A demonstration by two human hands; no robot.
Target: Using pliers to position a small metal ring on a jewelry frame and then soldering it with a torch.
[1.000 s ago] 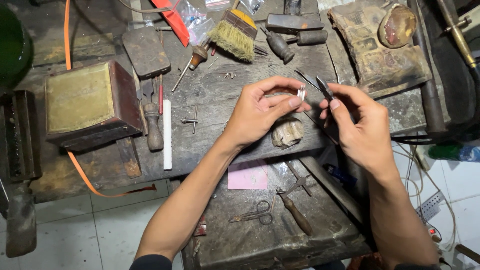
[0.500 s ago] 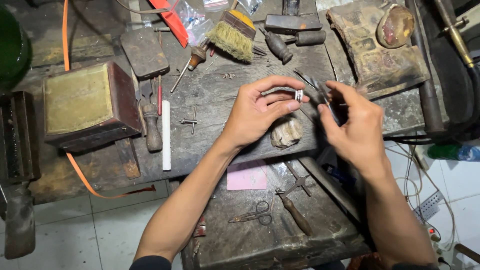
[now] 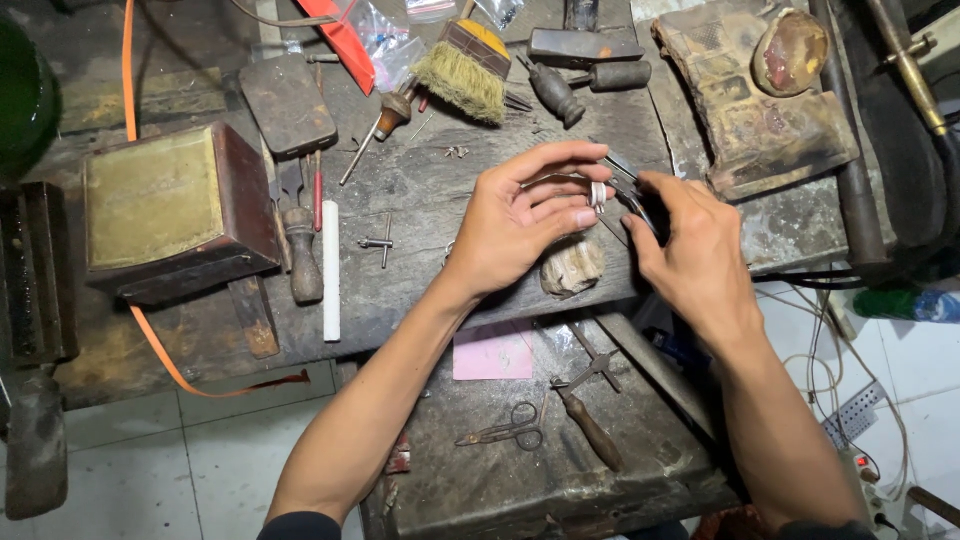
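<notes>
Ring [image 3: 598, 194], small and silvery: pinched in left hand [image 3: 520, 225] fingertips above workbench [image 3: 420, 190]. Right hand [image 3: 690, 250] closed round thin dark pliers [image 3: 628, 192], tips at ring. Step, by appearance: gripping or shaping it. Steady hold wanted. Brush [image 3: 462, 70], scissors [image 3: 505, 430] idle.

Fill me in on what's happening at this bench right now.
A person works over a worn wooden bench. The left hand pinches a small silver ring between its fingertips, and the right hand brings a thin dark metal tool up against it. Beneath the hands sits a worn wooden peg. A bristle brush, a white rod and a boxy metal block lie untouched, and scissors rest on the lower shelf.
</notes>
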